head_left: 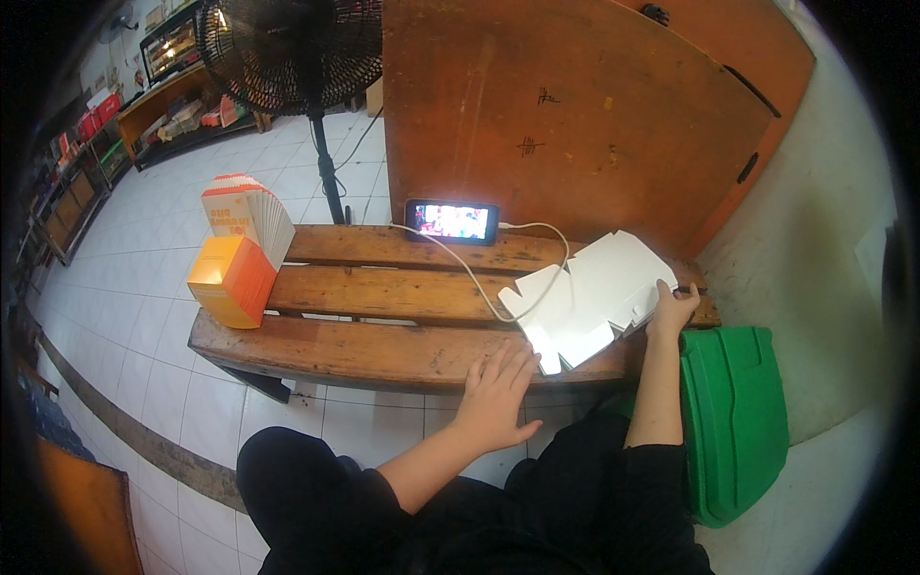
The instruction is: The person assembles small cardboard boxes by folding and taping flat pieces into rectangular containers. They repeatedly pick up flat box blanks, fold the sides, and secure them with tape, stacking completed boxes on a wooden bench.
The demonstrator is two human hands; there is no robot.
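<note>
A flat white die-cut cardboard box blank lies on the right end of a wooden slatted bench. My left hand rests flat, fingers spread, on the bench's front edge, touching the blank's near corner. My right hand grips the blank's right edge. At the bench's left end stands a folded orange box, with a fanned stack of flat orange-and-white box blanks behind it.
A phone with a lit screen leans against a big wooden board, a white cable trailing from it over the bench. A green plastic bin sits right of my knees. A black standing fan rises behind, on a white tiled floor.
</note>
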